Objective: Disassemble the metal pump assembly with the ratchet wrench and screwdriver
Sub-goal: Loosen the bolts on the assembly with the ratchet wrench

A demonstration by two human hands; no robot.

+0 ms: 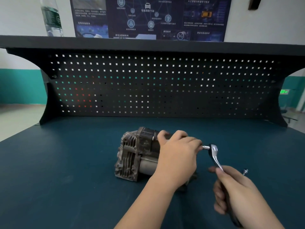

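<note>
A rusty, finned metal pump assembly (132, 156) lies on the dark blue table (66, 179) near its middle. My left hand (178, 154) lies over the pump's right part, fingers curled around its top, hiding that end. A chrome ratchet wrench (214, 154) points its socket leftward into the pump's right end, under my left hand. My right hand (234, 187) grips the wrench handle, which slants down to the right. The screw that the socket sits on is hidden.
A small metal part (245, 171), perhaps a bolt or tool tip, lies just right of my right hand. A black pegboard (156, 85) stands at the table's back under a shelf. A plastic water bottle (52, 17) stands on the shelf at the left.
</note>
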